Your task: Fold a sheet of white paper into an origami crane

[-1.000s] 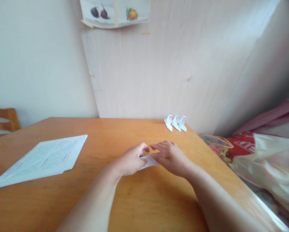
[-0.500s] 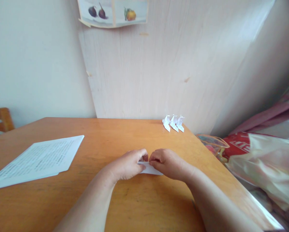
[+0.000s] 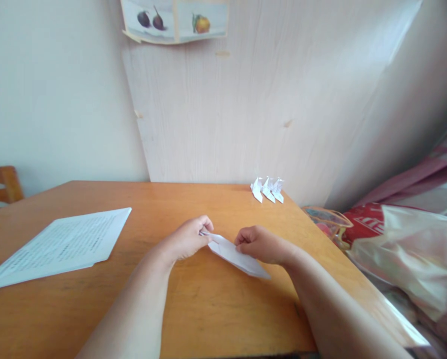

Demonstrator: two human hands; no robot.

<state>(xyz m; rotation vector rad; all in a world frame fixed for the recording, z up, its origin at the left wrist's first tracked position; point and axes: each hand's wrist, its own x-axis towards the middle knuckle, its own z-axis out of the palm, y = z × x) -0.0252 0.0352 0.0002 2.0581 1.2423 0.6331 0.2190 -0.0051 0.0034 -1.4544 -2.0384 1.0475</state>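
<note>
A white folded paper (image 3: 234, 255) lies slanted on the orange wooden table (image 3: 208, 309), running from upper left to lower right. My left hand (image 3: 186, 240) pinches its upper left tip with closed fingers. My right hand (image 3: 261, 245) is curled closed on the paper's upper edge near the middle. Three small folded white paper figures (image 3: 267, 189) stand in a row at the table's far edge, against the pale wooden board.
A printed sheet of paper (image 3: 61, 246) lies on the table at the left. A wooden chair back (image 3: 1, 183) shows at the far left. Plastic bags (image 3: 403, 249) and a red package are piled beside the table's right edge.
The hands have moved apart; the folded paper, earlier mostly hidden under them, now shows as a long slanted strip. The right hand went from flat fingers to a curled grip.
</note>
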